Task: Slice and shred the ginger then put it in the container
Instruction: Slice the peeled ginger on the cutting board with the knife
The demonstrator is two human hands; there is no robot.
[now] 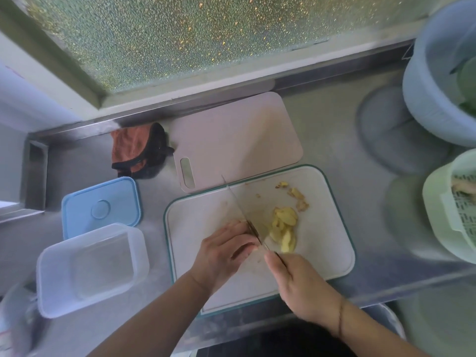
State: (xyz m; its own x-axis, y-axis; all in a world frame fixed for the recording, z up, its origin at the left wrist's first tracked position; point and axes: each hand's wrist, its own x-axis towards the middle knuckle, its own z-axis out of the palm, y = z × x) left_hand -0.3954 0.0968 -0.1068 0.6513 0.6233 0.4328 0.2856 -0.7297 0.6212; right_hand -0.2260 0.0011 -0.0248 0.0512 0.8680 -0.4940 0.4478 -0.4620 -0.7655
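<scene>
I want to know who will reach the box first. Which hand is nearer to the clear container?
Left. The left hand rests on the cutting board just right of the clear container. The right hand, gripping the knife, sits farther right, beyond the left.

Bare steel counter (334, 130) is left open at 2 o'clock of the white cutting board (322, 243), up to the blue basin (432, 99). At 3 o'clock the way is closed by the green colander bowl (448, 215). At 12 o'clock a pink board (237, 140) lies flat, touching the white one. At 9 o'clock a narrow strip of counter is bounded by the clear container (90, 269) and blue lid (101, 207). At 11 o'clock an orange cloth (139, 150) is bunched.
</scene>
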